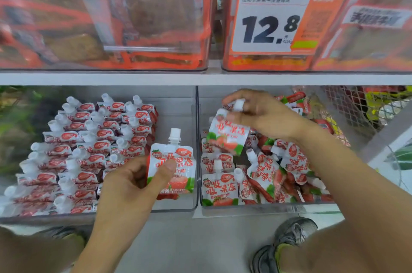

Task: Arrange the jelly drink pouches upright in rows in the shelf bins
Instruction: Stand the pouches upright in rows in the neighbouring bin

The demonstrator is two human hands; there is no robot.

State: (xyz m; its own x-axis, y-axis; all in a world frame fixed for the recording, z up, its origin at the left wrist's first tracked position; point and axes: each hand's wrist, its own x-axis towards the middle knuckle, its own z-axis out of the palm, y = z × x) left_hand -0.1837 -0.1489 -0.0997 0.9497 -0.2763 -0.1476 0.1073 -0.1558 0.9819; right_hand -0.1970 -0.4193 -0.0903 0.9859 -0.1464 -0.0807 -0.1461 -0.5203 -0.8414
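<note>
Two clear shelf bins sit side by side on the lower shelf. The left bin (pixel 176 103) holds rows of upright white-and-red jelly pouches (pixel 89 147) filling its left and middle part. My left hand (pixel 131 181) holds one strawberry pouch (pixel 178 165) upright in the bin's bare right side. The right bin (pixel 263 205) holds a loose jumble of pouches (pixel 278 172). Above it my right hand (pixel 260 114) pinches another pouch (pixel 225 136) by its white cap, lifted over the pile.
A clear divider wall (pixel 197 139) separates the bins. The upper shelf carries orange snack packs (pixel 156 16) and a 12.8 price tag (pixel 269 20). A wire basket (pixel 356 107) with goods stands right. My grey shoes (pixel 287 241) rest on the floor below.
</note>
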